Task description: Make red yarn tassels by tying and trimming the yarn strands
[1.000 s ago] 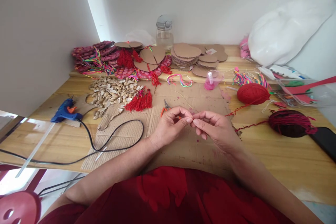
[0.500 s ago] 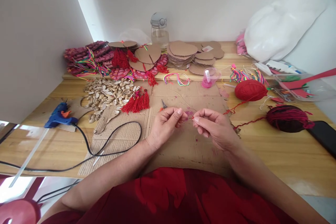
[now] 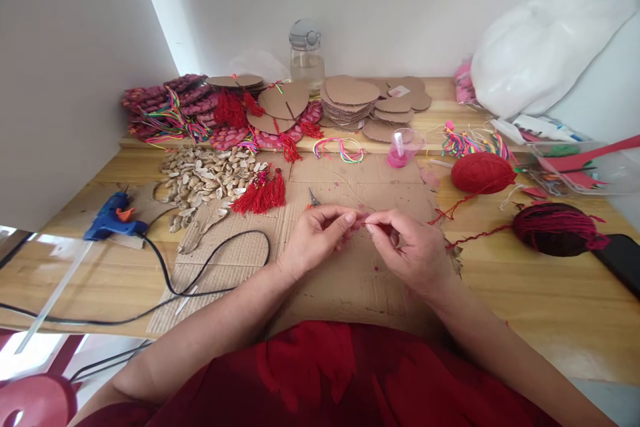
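Over the cardboard sheet [image 3: 350, 293], my left hand [image 3: 323, 233] is closed in a pinch, its fingertips close to those of my right hand. A small bit of red thread [image 3: 363, 221] shows between the two hands. Thumb and forefinger of my right hand [image 3: 403, 240] pinch at it from the right. Small scissors [image 3: 313, 197] lie just beyond my left hand, partly hidden by it. Red tassels [image 3: 263, 192] rest to the left, by a heap of peanut shells [image 3: 210, 177]. A red yarn ball [image 3: 483, 173] sits to the right.
A blue glue gun [image 3: 113, 217] with a black cord lies at the left. Cardboard discs [image 3: 350, 92], a bottle [image 3: 306, 60] and a pink cup [image 3: 400, 150] stand behind. Dark yarn [image 3: 555, 228], a clear tray [image 3: 610, 177] and a phone [image 3: 623, 257] are at the right.
The fingertips of my two hands have come closer together. My right hand has turned slightly, and less of the red thread shows between them. The view has shifted a little.
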